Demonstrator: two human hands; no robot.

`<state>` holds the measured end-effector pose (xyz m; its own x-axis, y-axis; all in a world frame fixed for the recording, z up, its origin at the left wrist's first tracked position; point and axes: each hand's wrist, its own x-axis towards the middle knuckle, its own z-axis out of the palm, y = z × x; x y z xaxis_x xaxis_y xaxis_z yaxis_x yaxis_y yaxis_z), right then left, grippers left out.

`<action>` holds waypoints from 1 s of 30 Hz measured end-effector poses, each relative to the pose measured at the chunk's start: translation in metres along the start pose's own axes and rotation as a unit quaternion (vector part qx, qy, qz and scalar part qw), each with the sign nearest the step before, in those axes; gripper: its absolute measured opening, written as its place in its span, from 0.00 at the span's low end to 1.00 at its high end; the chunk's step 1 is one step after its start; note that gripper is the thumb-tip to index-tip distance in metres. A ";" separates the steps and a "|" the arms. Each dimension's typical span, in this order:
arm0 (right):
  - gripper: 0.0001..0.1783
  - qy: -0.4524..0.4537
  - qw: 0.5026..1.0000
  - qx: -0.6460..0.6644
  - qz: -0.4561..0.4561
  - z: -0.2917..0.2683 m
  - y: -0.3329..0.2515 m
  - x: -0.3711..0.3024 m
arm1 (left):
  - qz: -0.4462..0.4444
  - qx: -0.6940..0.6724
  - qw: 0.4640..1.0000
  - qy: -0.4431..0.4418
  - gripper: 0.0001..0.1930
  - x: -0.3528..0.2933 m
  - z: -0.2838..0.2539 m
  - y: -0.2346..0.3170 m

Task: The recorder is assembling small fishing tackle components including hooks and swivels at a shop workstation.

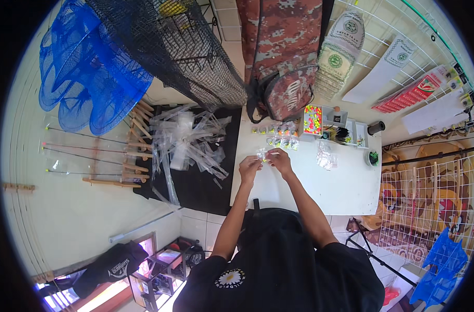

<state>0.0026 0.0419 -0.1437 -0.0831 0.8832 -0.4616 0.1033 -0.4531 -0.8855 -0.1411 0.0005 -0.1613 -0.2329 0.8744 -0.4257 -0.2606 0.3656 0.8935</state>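
Observation:
My left hand [250,169] and my right hand [280,160] meet over the white table [310,190]. Between their fingertips is a small clear plastic bag [261,153], pinched from both sides. A bit of yellow shows by it, but its contents are too small to make out. Just beyond my hands lie rows of small clear packets [278,130] with yellow, green and orange pieces inside. An open box [312,134] full of red, yellow and green bits stands behind my right hand. Flat clear bags [325,156] lie in a loose pile to its right.
A compartment tray [359,134] and a small potted plant [372,158] sit at the table's right end. Crumpled clear plastic [185,138] covers a black cloth [195,184] at left. A camouflage bag [286,57] and dark netting [195,62] hang beyond the table.

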 end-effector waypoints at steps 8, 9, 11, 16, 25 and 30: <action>0.08 0.096 0.990 -0.104 -0.026 0.002 0.097 0.015 | 0.039 0.127 0.991 0.026 0.16 0.074 -0.018 -0.032; 0.08 0.099 0.992 -0.074 -0.028 -0.001 0.093 0.010 | 0.038 0.130 0.991 0.021 0.16 0.080 -0.017 -0.031; 0.08 0.103 0.992 -0.072 -0.005 -0.008 0.088 0.000 | 0.171 0.329 0.929 0.010 0.20 0.083 -0.007 -0.023; 0.08 0.113 0.989 -0.072 -0.064 -0.016 0.099 -0.002 | 0.194 0.419 0.886 -0.030 0.20 0.065 0.010 -0.005; 0.11 0.103 0.978 -0.147 -0.110 -0.009 0.091 -0.005 | 0.368 0.592 0.710 -0.095 0.23 0.051 -0.010 -0.014; 0.12 0.098 0.974 -0.156 -0.129 -0.011 0.091 -0.006 | 0.371 0.589 0.711 -0.098 0.23 0.058 -0.006 -0.015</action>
<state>0.0231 -0.0038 -0.2210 0.0422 0.9829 -0.1792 0.4032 -0.1809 -0.8971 -0.1558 0.0434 -0.2002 0.2681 0.9514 0.1514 0.8584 -0.3072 0.4107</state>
